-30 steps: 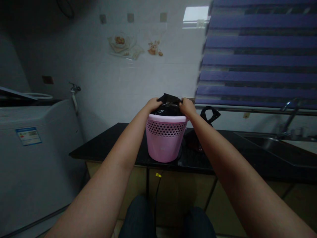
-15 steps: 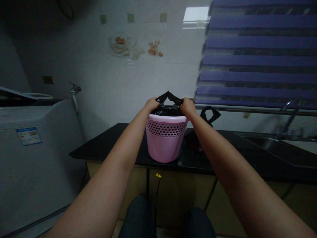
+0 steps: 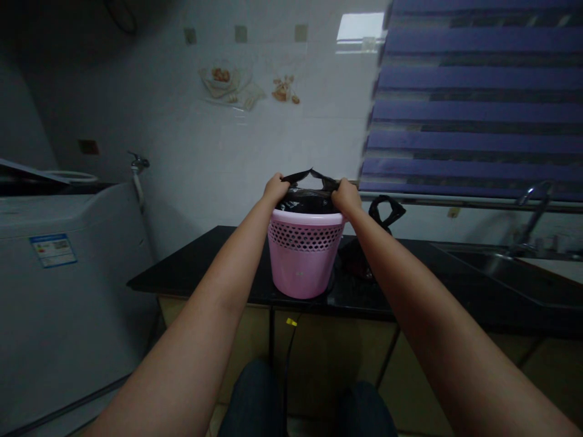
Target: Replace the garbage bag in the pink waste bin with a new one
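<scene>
One pink plastic wastebasket stands upright on the black tabletop, near its front edge. Its long axis is vertical, its mouth faces up, and it narrows toward the base; a band of perforations runs just below the rim. One black plastic liner sits in the mouth, its edge drawn up above the rim into two points that nearly meet in a peak. The left hand and right hand stand on opposite sides of the mouth, well apart, each closed and pinching the liner film just above the rim. Exact finger placement is hard to tell in the dim light. Just beside the wastebasket on the right, one dark bag with a looped top rests on the tabletop against the wall. Farther right are one steel sink and one faucet, below one blue striped blind. At left stand one washing machine and one wall tap.
</scene>
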The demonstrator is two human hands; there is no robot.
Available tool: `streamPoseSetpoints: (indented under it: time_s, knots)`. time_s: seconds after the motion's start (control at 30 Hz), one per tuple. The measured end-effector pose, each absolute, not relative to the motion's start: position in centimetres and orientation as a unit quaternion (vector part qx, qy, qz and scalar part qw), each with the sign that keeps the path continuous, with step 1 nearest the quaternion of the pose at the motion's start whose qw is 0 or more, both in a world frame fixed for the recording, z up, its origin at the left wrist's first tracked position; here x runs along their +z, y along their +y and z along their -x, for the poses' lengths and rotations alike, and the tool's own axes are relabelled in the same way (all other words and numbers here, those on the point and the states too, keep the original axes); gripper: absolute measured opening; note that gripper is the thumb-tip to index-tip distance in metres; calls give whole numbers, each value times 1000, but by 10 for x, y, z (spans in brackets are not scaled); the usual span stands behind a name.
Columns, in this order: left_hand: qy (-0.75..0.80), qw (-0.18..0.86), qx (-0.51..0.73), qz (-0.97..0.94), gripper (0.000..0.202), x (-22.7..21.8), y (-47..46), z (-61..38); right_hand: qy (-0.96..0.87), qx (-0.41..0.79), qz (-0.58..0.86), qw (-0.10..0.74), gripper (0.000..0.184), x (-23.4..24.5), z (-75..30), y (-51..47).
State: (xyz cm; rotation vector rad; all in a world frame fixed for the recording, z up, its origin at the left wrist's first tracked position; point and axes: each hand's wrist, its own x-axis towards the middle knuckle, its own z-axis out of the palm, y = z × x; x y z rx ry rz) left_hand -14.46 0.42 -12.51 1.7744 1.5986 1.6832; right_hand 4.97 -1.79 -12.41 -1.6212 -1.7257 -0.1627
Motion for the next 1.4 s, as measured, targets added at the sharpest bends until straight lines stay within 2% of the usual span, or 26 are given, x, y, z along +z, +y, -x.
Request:
streamPoseSetpoints:
  time_s: [0.43, 0.73, 1.0, 1.4]
  knots:
    - [470, 81, 649, -593, 5, -122, 5, 145, -656, -88, 584, 469, 28, -127, -56, -10]
    - [468, 87, 645, -599, 4, -121, 3, 141, -680, -91, 564, 459, 23, -125, -58, -6]
    - [471, 131, 573, -658, 3, -118, -6, 140, -717, -79, 538, 436, 21, -127, -73, -2]
    - [440, 105, 536, -713, 9, -128, -25, 160, -765, -66, 492, 411, 14, -141, -96, -14]
